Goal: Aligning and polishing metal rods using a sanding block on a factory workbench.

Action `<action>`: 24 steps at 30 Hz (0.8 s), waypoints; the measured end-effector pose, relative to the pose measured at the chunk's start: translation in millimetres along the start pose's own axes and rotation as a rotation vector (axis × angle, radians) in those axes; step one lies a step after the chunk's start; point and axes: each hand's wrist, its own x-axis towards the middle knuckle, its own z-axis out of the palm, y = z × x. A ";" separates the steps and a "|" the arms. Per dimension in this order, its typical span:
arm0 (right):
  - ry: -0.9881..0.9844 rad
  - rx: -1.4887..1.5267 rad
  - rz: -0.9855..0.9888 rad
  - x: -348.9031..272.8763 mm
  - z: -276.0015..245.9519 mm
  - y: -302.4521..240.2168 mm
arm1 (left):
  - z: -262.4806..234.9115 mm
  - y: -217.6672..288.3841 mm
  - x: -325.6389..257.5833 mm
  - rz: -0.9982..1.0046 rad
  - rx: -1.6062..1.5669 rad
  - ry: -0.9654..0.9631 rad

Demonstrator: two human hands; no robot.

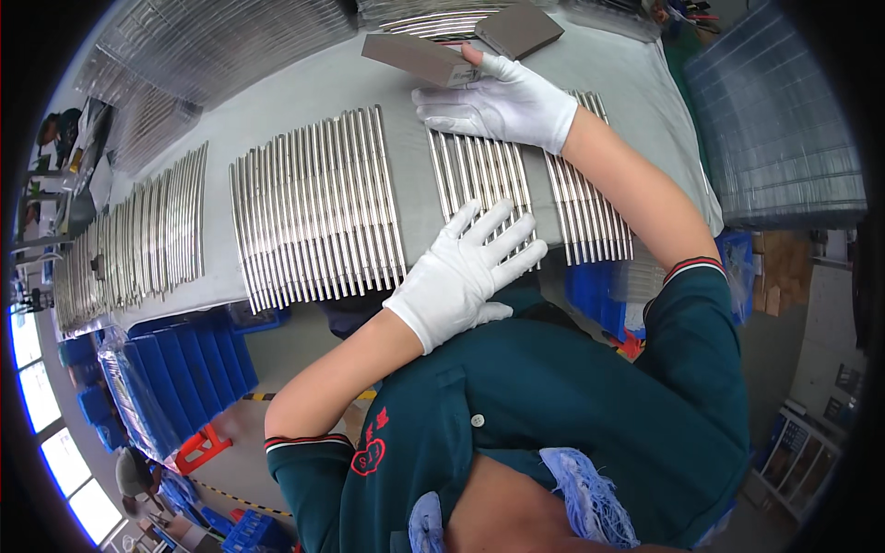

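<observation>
A: Start at the near edge of the grey-covered table (417, 184). Any hand there?

B: Yes, the left hand (466, 276), palm down over the near ends of a narrow row of metal rods (479, 170). Spreads its fingers wide; has hold of nothing that shows.

A: Long axis of the rods?

B: From near edge toward far edge, side by side. Toward the left edge, a wider row (318, 207); toward the right edge, another narrow row (590, 203), crossed by the right forearm.

A: And at the far ends of the middle row?

B: The right hand (502, 109), partly closed, with thumb at the right end of a grey-brown block (415, 60) and straight fingers on the near side. Seems to grip it; cannot tell how firmly.

A: Direction of the block from that hand?

B: Leftward and toward the far edge. Runs lengthwise roughly across the line of the rods. Sits close to the right hand, well apart from the left.

A: Farther out?

B: A second block (521, 32), near the far edge; then clear plastic trays (221, 46), toward the far left corner.
</observation>
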 end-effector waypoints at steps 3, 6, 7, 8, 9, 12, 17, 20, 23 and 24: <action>0.058 0.049 -0.031 -17.7 -0.4 -7.1 | 8.9 0.7 15.8 0.099 -0.015 0.021; 0.066 0.064 -0.027 -31.0 -5.5 -14.4 | 13.9 3.3 26.8 0.130 -0.008 0.035; 0.073 0.060 -0.045 -34.2 -5.0 -15.5 | 15.0 4.0 28.9 0.138 -0.011 0.045; 0.057 0.074 -0.040 -34.9 -9.4 -16.6 | 15.6 4.5 29.9 0.140 -0.011 0.049; 0.058 0.073 -0.040 -34.6 -10.0 -16.3 | 15.8 4.4 29.6 0.141 -0.012 0.050; 0.058 0.053 -0.040 -28.3 -8.0 -12.1 | 13.2 2.3 23.3 0.140 -0.007 0.056; -0.063 -0.082 -0.081 -10.0 4.5 -7.7 | -8.9 -0.3 -10.0 -0.027 0.023 -0.010; -0.035 -0.171 -0.177 -37.8 17.1 -30.9 | -23.2 -3.6 -26.3 -0.121 0.053 -0.054; 0.060 -0.257 -0.263 -66.9 7.4 -50.9 | -27.0 -5.3 -23.5 -0.168 0.085 -0.041; 0.077 -0.233 -0.271 -72.4 4.1 -53.5 | -26.1 -4.8 -18.4 -0.166 0.083 -0.009</action>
